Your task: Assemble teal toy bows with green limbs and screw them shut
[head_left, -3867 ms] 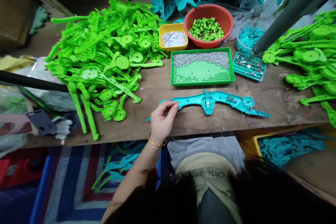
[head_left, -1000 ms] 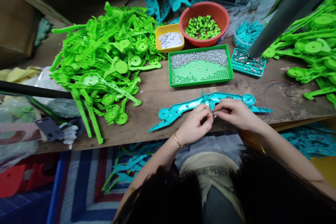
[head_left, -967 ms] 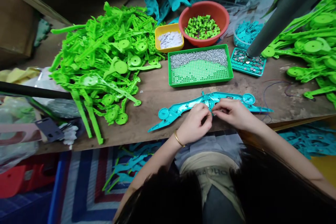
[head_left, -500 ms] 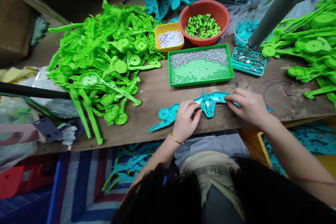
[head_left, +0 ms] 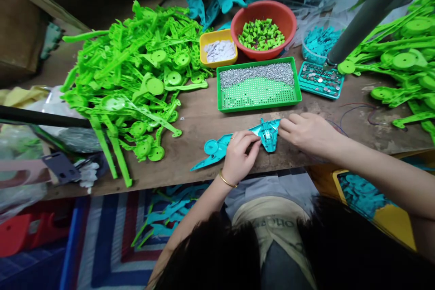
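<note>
A long turquoise plastic toy part (head_left: pixel 270 138) lies on the bench near its front edge, a round disc at its left end and a block-like housing in the middle. My left hand (head_left: pixel 239 149) is closed over the part just left of the housing, thumb and fingers pinching it. At the right of the housing my right hand (head_left: pixel 302 133) has its fingertips pinched together on the part; whether a wire is between them is hidden. The part's right wing is covered by this hand. Thin dark wires (head_left: pixel 340 127) lie behind the right wrist.
A green perforated tray (head_left: pixel 260 106) of screws stands beyond the part. Behind are a yellow box (head_left: pixel 217 61), a red bowl (head_left: pixel 263 7) with green pieces and a turquoise tray (head_left: pixel 321 90) with metal discs. Green parts (head_left: pixel 146 68) heap at left; a grey pole (head_left: pixel 370 18) slants down at right.
My right hand has slid left along the part from its right wing to beside the housing, and its fingers now cover that wing. My left hand stays in place.
</note>
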The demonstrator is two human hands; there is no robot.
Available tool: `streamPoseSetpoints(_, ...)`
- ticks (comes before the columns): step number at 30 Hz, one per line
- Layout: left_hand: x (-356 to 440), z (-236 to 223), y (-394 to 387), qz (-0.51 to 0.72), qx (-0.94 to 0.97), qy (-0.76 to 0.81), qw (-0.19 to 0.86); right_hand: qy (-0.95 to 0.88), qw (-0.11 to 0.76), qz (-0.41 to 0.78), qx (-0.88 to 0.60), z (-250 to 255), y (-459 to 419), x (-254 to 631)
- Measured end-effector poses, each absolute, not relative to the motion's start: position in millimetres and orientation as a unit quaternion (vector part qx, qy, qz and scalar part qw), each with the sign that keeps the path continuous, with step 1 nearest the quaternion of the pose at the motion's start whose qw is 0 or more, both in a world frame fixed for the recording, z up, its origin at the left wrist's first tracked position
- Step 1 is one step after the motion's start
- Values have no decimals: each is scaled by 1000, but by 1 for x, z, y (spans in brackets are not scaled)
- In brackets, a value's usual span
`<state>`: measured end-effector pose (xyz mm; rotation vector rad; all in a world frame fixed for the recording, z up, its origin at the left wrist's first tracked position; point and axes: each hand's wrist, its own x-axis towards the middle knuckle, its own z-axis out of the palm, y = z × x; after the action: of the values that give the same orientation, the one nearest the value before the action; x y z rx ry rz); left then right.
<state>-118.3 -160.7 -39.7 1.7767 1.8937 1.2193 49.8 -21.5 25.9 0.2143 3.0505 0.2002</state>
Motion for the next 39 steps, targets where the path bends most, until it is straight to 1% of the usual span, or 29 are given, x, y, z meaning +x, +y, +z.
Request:
streamPoseSetpoints(3, -121, -42, -161, 417, 615, 656, 131, 995, 32, 46, 77, 20, -22, 48)
streamPoseSetpoints(7, -126, -45, -160, 401, 623, 662, 114, 991, 25, 42, 128, 4, -18, 52)
streamPoseSetpoints(12, -129, -47, -156, 367, 640, 665, 113, 983, 43, 26, 179, -10, -14, 51)
streamPoseSetpoints(18, -127, -48, -152, 325, 649, 674, 135, 973, 63, -42, 217, -9, -15, 44)
streamPoseSetpoints(23, -128, -50, -153, 325, 648, 675, 140, 951, 98, -94, 277, -4, -13, 45)
streamPoseSetpoints(28, -127, -51, -154, 326, 640, 684, 128, 936, 134, -129, 298, 0, -10, 46)
streamPoseSetpoints(34, -126, -50, -153, 313, 641, 686, 145, 933, 114, -163, 302, -1, -9, 43)
streamPoseSetpoints(36, -126, -49, -152, 308, 640, 687, 149, 928, 97, -200, 298, 0, -8, 41)
streamPoseSetpoints(39, -126, -48, -152, 303, 640, 689, 156, 907, 74, -292, 295, 1, -4, 39)
